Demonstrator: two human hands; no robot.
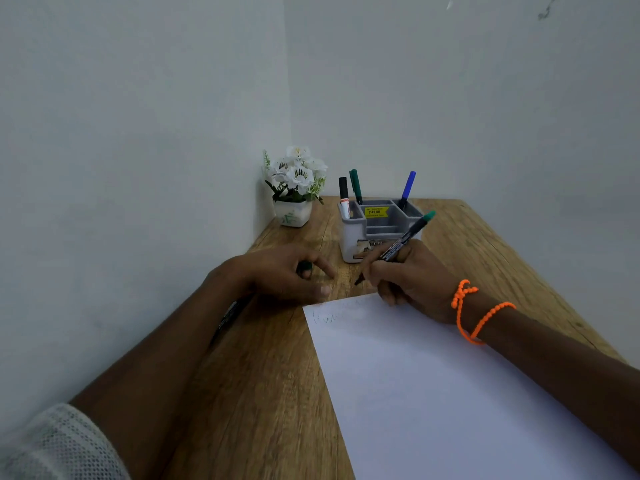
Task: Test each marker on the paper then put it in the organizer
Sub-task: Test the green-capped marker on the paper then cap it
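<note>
My right hand (pixel 408 278) grips an uncapped green marker (pixel 401 242), its tip just past the far edge of the white paper (pixel 450 393). Faint green scribbles (pixel 327 317) mark the paper's far left corner. My left hand (pixel 280 271) rests on the table and pinches the marker's dark green cap (pixel 304 268). Another dark marker (pixel 230 315) lies on the table, partly hidden under my left wrist. The grey organizer (pixel 377 230) stands just beyond my hands. It holds a black-capped marker (pixel 343 197), a green one (pixel 356 185) and a blue one (pixel 407 189).
A small white pot of white flowers (pixel 294 188) stands in the far left corner against the wall. The wooden table (pixel 259 393) is narrow, with the wall along its left side and an open edge on the right.
</note>
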